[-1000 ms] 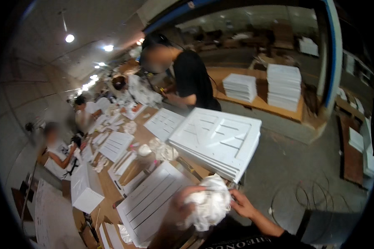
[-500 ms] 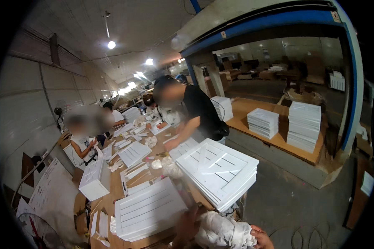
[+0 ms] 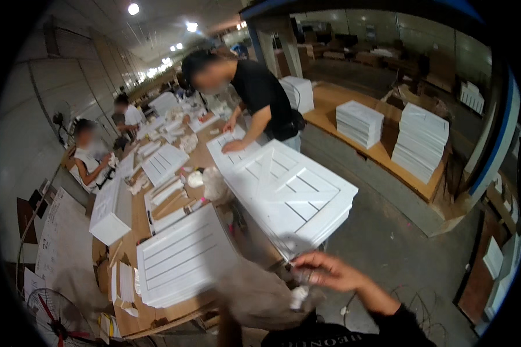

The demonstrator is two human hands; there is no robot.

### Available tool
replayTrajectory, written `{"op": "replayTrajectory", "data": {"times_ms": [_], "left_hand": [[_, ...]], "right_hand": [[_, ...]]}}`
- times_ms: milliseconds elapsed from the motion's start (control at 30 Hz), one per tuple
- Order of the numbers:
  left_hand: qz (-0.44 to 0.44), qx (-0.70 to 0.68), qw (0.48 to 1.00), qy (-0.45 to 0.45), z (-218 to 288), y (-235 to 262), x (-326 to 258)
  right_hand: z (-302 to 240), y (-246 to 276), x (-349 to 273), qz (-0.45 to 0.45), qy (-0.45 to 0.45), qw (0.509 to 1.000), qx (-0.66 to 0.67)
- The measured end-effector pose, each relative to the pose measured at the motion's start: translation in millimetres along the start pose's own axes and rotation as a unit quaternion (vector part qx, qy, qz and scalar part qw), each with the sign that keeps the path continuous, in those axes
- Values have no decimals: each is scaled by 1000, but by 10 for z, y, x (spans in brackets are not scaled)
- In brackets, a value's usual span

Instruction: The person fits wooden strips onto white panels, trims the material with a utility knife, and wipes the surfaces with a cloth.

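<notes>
A white cloth (image 3: 255, 298), crumpled and smeared by motion, hangs in front of me at the table's near end. My right hand (image 3: 330, 273) is beside the near corner of a stack of white slatted panels (image 3: 292, 194). Its fingers are curled, and a pale bit of the cloth shows at the thumb and fingertips. The cloth covers my left hand; only a dark piece of that forearm is visible below it. Left of the cloth lies a second pile of white grooved panels (image 3: 185, 254). The top panel of the right stack carries raised diagonal strips.
Across the table (image 3: 150, 321), a person in black (image 3: 263, 87) leans over a white panel with both hands on it. More people sit along the left side. A fan (image 3: 55, 315) stands at lower left. Panel stacks (image 3: 419, 141) rest on a wooden platform at right.
The cloth has swung left and blurred. My right hand has risen to the right stack's near corner. The view has tilted down, and the person in black now has both hands visible on a panel.
</notes>
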State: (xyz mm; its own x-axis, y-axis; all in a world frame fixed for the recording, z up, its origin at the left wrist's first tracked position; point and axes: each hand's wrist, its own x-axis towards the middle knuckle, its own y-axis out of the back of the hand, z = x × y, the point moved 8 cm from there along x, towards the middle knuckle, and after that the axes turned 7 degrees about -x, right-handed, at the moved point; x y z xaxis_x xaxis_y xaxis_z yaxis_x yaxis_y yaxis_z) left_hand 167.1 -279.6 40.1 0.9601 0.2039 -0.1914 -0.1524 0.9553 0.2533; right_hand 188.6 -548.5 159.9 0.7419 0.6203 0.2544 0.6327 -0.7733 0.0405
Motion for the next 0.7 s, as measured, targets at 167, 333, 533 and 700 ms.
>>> {"op": "replayTrajectory", "data": {"times_ms": [167,333,533,700], "left_hand": [[164,-281,932,-161,991,592,-45],[218,-352,875,-249,1626,448,342],[238,-355,856,-291,2147,266,1148],[349,-250,823,-371,2749,196,895]], "right_hand": [[-489,913,460,57,-8,970,-235],[-469,1707,1030,52,-27,897,-438],[-16,2465,1712,54,-44,854,-515],[521,2687,2515,-1,-11,836,-549]]}}
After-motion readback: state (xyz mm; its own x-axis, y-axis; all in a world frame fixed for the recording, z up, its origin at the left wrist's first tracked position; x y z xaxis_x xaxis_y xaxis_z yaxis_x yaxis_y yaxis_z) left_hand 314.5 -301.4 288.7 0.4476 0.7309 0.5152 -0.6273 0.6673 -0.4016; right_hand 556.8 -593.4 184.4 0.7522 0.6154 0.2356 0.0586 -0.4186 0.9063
